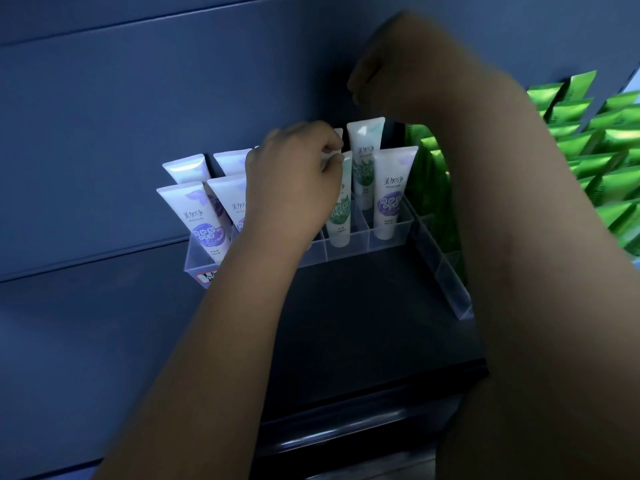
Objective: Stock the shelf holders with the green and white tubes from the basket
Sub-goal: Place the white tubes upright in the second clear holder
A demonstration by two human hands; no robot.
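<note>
A clear acrylic holder [349,251] with compartments stands on the dark shelf. My left hand [294,181] pinches the top of a green and white tube [341,216] that stands in a front compartment. Behind it, a second green and white tube [363,161] stands upright in the back row. Just above that tube's top hovers my right hand [372,77], blurred, with fingers curled and nothing seen in them. The basket is out of view.
White and purple tubes [204,216] fill the holder's left compartments, and one [389,199] stands at its front right. A second clear holder [446,282] runs along the right. Green packets [606,150] crowd the far right. A dark shelf surface [363,323] lies in front.
</note>
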